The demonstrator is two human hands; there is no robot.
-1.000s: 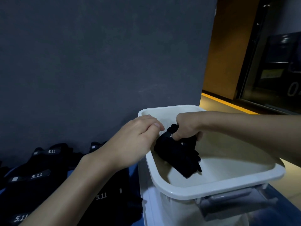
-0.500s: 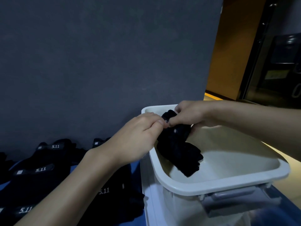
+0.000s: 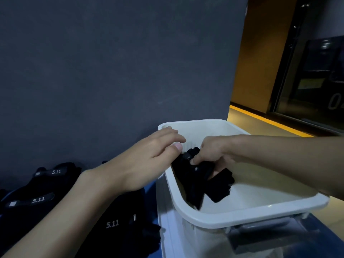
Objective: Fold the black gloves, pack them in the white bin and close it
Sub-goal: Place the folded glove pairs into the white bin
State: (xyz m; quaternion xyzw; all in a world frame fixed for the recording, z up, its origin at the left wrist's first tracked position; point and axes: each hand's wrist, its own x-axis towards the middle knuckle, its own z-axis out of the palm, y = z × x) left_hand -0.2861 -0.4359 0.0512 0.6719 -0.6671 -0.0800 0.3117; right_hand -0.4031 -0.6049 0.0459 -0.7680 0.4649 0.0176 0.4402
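Against the white bin's [image 3: 242, 218] left inner wall, the folded black gloves [image 3: 220, 186] are gripped by the right hand [image 3: 212, 151], fingers curled round them; their long axis is slanted from the far rim down to the floor. The left hand [image 3: 149, 159] is held alongside, fingers loosely straight, seemingly holding nothing. "5.11" is printed on spare gloves [image 3: 37, 200] at left.

Right hand [image 3: 210, 151] gripping folded black gloves [image 3: 201, 181] inside white bin [image 3: 242, 216], left hand [image 3: 149, 159] relaxed beside
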